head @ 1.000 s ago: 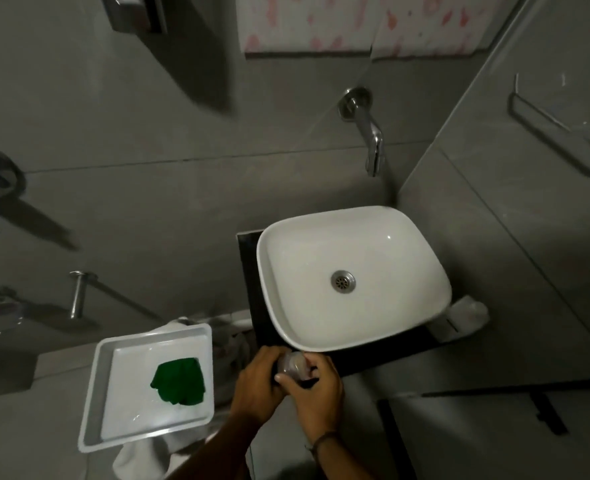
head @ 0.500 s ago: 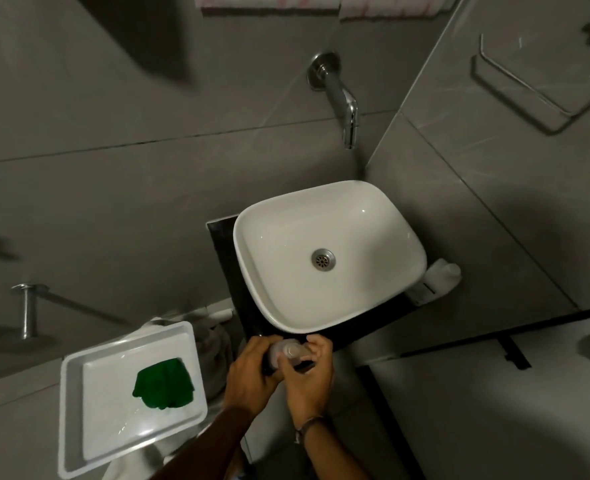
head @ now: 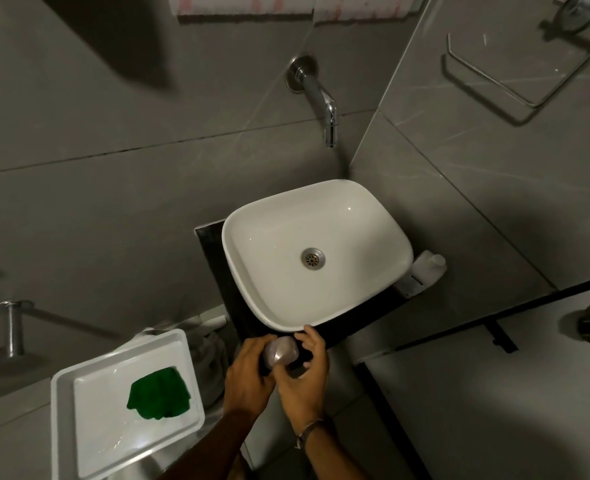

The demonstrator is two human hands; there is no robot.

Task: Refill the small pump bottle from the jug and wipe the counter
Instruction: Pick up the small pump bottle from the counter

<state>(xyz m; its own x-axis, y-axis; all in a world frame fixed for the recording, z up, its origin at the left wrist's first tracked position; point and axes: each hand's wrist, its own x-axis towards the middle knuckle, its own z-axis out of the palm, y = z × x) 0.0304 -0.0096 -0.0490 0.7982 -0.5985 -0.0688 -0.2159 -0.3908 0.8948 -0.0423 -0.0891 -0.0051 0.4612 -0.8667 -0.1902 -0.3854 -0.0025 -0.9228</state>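
Both hands, left hand (head: 248, 372) and right hand (head: 304, 379), are gripping the small pump bottle (head: 281, 351), seemingly uncapping; refilling and wiping with the green cloth (head: 158, 396) are remaining.

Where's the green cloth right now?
In the head view, the crumpled green cloth lies in the white rectangular plastic tray at lower left, left of both hands and the white basin.
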